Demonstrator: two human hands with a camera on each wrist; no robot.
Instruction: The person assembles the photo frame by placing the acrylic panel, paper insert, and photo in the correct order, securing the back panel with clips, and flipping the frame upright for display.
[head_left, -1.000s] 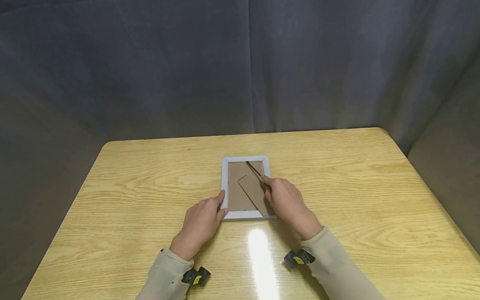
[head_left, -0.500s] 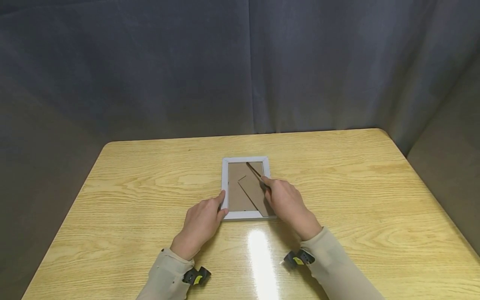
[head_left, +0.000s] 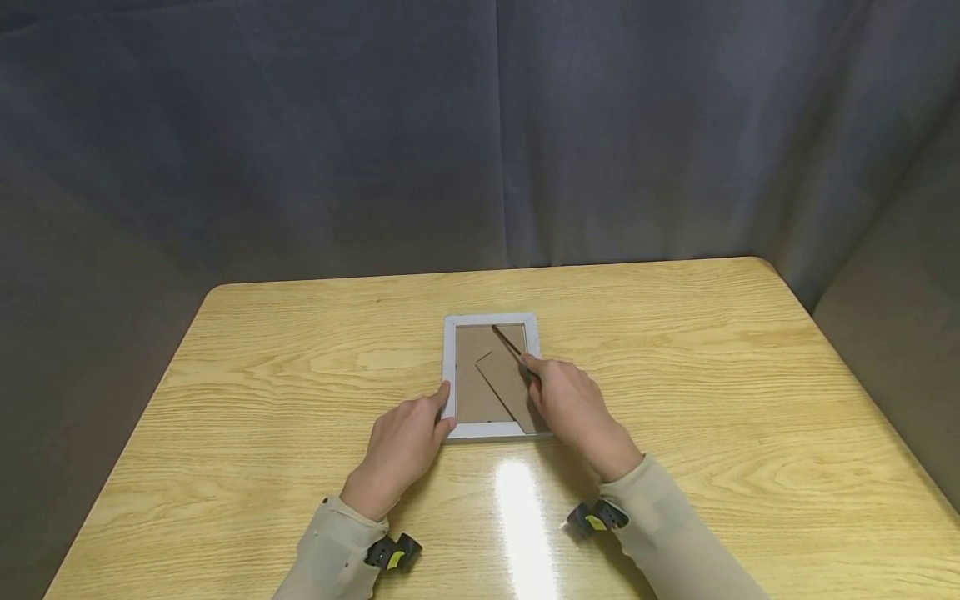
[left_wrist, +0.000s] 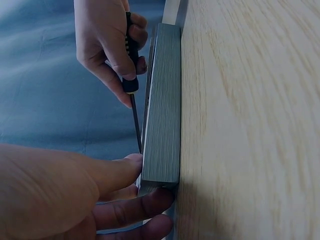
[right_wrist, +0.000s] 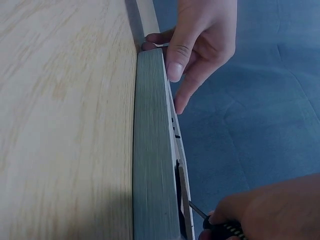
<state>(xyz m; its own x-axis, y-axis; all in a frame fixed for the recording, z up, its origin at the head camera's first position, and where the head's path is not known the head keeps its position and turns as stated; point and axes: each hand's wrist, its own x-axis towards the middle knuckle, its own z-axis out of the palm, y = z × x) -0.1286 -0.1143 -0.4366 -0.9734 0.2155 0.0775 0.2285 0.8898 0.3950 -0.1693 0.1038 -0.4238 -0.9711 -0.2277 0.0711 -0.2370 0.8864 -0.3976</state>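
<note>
A picture frame with a pale grey rim lies back side up on the table, showing its brown backing board. A slanted stand flap lies on the backing. My left hand grips the near left corner, thumb on top and other fingers at the side. My right hand holds a screwdriver with a black handle. Its thin shaft slants over the backing, the tip near the far inner edge. In the right wrist view the screwdriver's handle is partly cut off.
The frame sits on a light wood-grain table with rounded far corners. Dark curtains hang behind and at the sides. A dark camera is strapped to each wrist, one at the left sleeve.
</note>
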